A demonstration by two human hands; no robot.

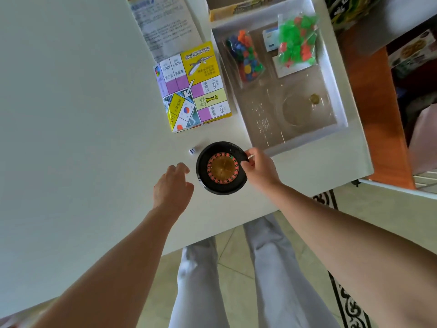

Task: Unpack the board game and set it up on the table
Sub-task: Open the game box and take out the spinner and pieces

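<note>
Roulette wheel (222, 168) flat on white table (71, 114). Right hand (259, 166) pinching wheel's right rim; left hand (172, 185) loose, just left of wheel. Die (192, 151) just beyond wheel, folded board (194, 88) farther beyond.

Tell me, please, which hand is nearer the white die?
Left. The left hand is just short of the die, not touching; the right hand grips the right rim of the roulette wheel.

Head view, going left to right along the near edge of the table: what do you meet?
left hand → roulette wheel → right hand
</note>
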